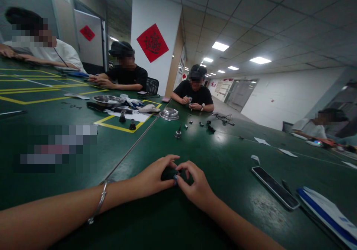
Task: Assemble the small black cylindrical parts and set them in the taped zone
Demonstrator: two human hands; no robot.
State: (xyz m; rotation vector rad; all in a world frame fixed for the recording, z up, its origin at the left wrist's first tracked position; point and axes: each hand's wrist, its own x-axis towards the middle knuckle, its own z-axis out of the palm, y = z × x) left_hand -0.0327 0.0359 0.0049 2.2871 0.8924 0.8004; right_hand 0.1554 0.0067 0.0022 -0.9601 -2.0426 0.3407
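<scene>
Over the near bench (156, 224), your left hand (152, 176) is curling beside a small, mostly hidden part (176, 177) sitting between your fingertips; your right hand (198, 186) is facing it. Whether either grip is clamping isn't showing clearly. It's probably being light, stiff, easily dropped; edges are likely offering the surest hold.

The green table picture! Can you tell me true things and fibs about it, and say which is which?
1. The left hand is close to the right hand. True.
2. The silver bracelet is on the right wrist. False: it is on the left wrist.
3. A smartphone lies right of both hands. True.
4. The marked lines on the green table are red. False: they are yellow.
5. A red paper diamond hangs on the white pillar. True.
</scene>
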